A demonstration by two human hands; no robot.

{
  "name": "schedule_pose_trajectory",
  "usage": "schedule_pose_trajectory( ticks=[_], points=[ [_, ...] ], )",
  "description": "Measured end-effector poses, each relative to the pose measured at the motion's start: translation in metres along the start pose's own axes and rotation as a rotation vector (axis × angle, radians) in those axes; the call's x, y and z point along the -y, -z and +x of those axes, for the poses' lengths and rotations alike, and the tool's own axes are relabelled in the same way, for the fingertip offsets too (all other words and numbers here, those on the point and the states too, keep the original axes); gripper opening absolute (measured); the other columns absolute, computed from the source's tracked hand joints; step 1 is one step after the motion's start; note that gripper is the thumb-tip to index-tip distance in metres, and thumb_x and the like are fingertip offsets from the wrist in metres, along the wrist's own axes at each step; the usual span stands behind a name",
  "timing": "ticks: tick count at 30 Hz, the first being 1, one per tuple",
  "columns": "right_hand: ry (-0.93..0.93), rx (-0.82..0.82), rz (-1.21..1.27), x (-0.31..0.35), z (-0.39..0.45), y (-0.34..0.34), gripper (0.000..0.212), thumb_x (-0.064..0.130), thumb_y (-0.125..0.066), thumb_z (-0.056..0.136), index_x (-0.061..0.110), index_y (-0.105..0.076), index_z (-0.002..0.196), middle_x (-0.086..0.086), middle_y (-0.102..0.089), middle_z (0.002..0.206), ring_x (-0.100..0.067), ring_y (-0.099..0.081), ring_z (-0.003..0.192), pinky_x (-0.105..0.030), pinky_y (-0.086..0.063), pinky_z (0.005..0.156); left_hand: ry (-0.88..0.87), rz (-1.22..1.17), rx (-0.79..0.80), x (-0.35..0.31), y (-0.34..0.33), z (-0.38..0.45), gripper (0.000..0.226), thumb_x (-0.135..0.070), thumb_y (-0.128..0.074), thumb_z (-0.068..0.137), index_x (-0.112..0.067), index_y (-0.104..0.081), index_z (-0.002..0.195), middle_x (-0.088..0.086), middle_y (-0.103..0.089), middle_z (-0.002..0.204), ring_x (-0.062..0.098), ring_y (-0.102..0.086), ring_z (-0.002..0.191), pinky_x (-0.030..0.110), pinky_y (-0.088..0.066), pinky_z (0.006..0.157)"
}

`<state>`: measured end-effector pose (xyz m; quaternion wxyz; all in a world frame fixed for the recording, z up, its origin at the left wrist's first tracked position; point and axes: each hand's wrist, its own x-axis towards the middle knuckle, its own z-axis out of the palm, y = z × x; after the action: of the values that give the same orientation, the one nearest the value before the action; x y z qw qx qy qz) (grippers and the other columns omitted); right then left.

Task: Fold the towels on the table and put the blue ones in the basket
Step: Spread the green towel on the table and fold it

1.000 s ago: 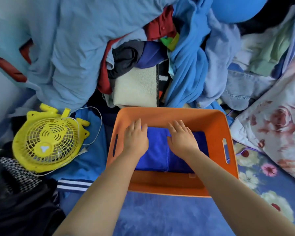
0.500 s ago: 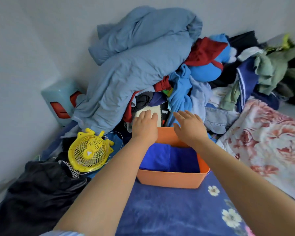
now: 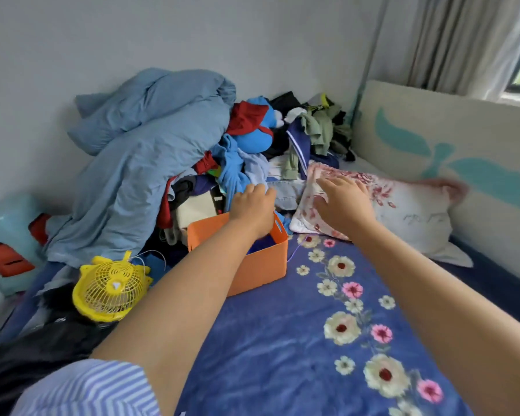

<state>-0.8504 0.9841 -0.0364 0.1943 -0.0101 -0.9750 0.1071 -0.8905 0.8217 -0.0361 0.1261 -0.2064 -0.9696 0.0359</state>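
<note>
Basket (image 3: 261,265) is showing smooth matt orange plastic; fan (image 3: 110,288) glossy yellow plastic; bedspread (image 3: 282,340) soft plush cloth.

Blue towel (image 3: 260,246) lies inside the upright orange basket (image 3: 261,267) on the bed.

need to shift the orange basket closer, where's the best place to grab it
Judging by its shape, take the orange basket by the slot handle cut into its right end wall, coming from the right over the floral blanket, where nothing blocks it. The left hand hovers above the basket's far rim, and laundry crowds its far and left sides. A matching left slot isn't visible now.
</note>
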Motion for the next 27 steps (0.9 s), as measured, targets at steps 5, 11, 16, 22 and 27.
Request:
schedule_pose_trajectory(
  ticks=[5,11,16,22,27],
  points=[
    [-0.230,-0.067,-0.110,-0.047,-0.100,0.060,0.038,0.020,-0.046,0.090,0.012,-0.050,0.126,-0.008,-0.054,0.131,-0.024,-0.039,0.128,-0.042,-0.022,0.109,-0.273,-0.025,0.062,-0.085,0.031,-0.033,0.039,-0.011,-0.039,0.091,-0.007,-0.038,0.129,0.016,-0.042,0.132,0.033,-0.038,0.123,0.043,-0.037,0.094],
    [-0.585,-0.151,-0.274,-0.134,-0.250,0.158,0.033,0.016,-0.048,0.087,0.008,-0.056,0.117,-0.012,-0.057,0.125,-0.025,-0.043,0.124,-0.035,-0.027,0.103,-0.604,-0.093,0.027,-0.246,0.077,-0.093,0.035,-0.015,-0.041,0.090,-0.008,-0.044,0.124,0.016,-0.044,0.130,0.033,-0.041,0.122,0.042,-0.040,0.093],
    [-0.841,-0.201,-0.370,-0.193,-0.385,0.235,0.033,0.019,-0.048,0.087,0.011,-0.058,0.117,-0.012,-0.057,0.126,-0.027,-0.045,0.124,-0.039,-0.030,0.105,-0.852,-0.175,-0.033,-0.387,0.114,-0.161,0.032,-0.017,-0.043,0.089,-0.007,-0.047,0.120,0.015,-0.048,0.126,0.033,-0.045,0.119,0.041,-0.040,0.095],
    [-1.061,-0.215,-0.424,-0.252,-0.540,0.315,0.034,0.017,-0.046,0.089,0.009,-0.056,0.120,-0.014,-0.054,0.129,-0.027,-0.043,0.126,-0.042,-0.024,0.109,-1.053,-0.258,-0.055,-0.545,0.154,-0.257,0.030,-0.013,-0.041,0.089,-0.008,-0.047,0.119,0.013,-0.049,0.122,0.031,-0.046,0.117,0.039,-0.041,0.091],
    [-1.154,-0.233,-0.458,-0.300,-0.660,0.370,0.034,0.015,-0.043,0.090,0.006,-0.056,0.119,-0.015,-0.057,0.125,-0.029,-0.045,0.121,-0.043,-0.025,0.107,-1.180,-0.313,-0.049,-0.668,0.182,-0.341,0.031,-0.011,-0.042,0.089,-0.008,-0.046,0.120,0.012,-0.050,0.122,0.029,-0.045,0.117,0.036,-0.040,0.088]
  ],
)
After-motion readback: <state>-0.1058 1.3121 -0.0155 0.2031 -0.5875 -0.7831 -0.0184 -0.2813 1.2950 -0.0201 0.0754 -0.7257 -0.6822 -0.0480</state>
